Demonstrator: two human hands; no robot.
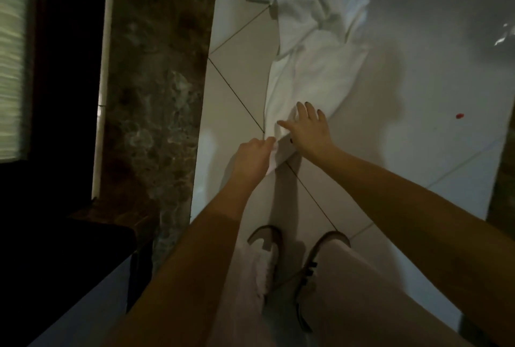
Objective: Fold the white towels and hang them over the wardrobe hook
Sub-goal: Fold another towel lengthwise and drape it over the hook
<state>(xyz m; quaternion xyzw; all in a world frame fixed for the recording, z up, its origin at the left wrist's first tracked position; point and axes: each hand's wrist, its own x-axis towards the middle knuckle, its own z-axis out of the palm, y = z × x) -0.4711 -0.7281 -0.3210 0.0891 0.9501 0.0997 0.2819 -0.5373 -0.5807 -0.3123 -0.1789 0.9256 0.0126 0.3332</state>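
White cloth is pinched in the left hand (252, 157): its fingers curl round the near corner of the white towel (312, 68), lifting that corner slightly off the floor (418, 137). Just beside it, the right hand (309, 129) lies palm down on the same end of the towel, fingers straight and spread, thumb pointing toward the left hand; it grips nothing.

From the two hands the towel runs away from the person in a long, rumpled strip, flat near the hands and bunched into folds at its far end. Its left edge lies near a dark grout line in the pale tiles.

A dark marble strip (156, 82) borders the floor on the left, a little apart from the towel. To the right the tiles stretch out open, with a small red speck (459, 116) well apart from the cloth. The person's shoes (264, 238) stand on the tiles below the hands, short of the towel's near corner. Dark furniture (69, 249) fills the lower left.
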